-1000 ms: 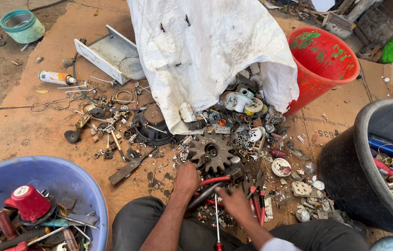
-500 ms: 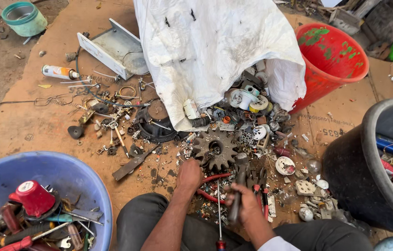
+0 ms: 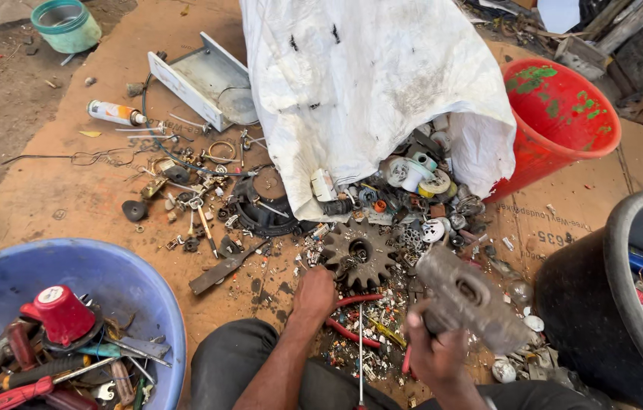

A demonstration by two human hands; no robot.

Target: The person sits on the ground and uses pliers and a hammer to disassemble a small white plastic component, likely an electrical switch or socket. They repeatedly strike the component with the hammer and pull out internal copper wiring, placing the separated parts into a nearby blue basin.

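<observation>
Down on the brown cardboard sheet [image 3: 63,190], a person sits with dark trousers [image 3: 238,364] drawn up, both bare hands over a spill of small metal scrap. Their right hand [image 3: 437,351] is lifted off the pile with its fingers curled tight around the near end of a flat grey metal piece [image 3: 472,300] with a round hole in it, held tilted above the litter; the piece is blurred, so its exact shape is hard to tell. Their left hand [image 3: 314,292] rests low on the scrap, knuckles up and fingers bent down into the bits, right beside the red-handled pliers [image 3: 348,319]; whether it has anything pinched I cannot tell. Just beyond that hand lies a dark toothed gear [image 3: 359,252], flat on the cardboard. Behind the gear a dirty white sack [image 3: 367,83] lies with its mouth open toward the person, small round parts and caps tumbling out of it. A red bucket [image 3: 560,121] lies tipped beside the sack. At the near left stands a blue tub [image 3: 131,281] holding red-handled tools and a red cap, and a black tub [image 3: 587,304] stands at the right edge. Farther left lie a white metal tray [image 3: 192,80], a spray can [image 3: 115,114] and a small green pot [image 3: 67,23].
</observation>
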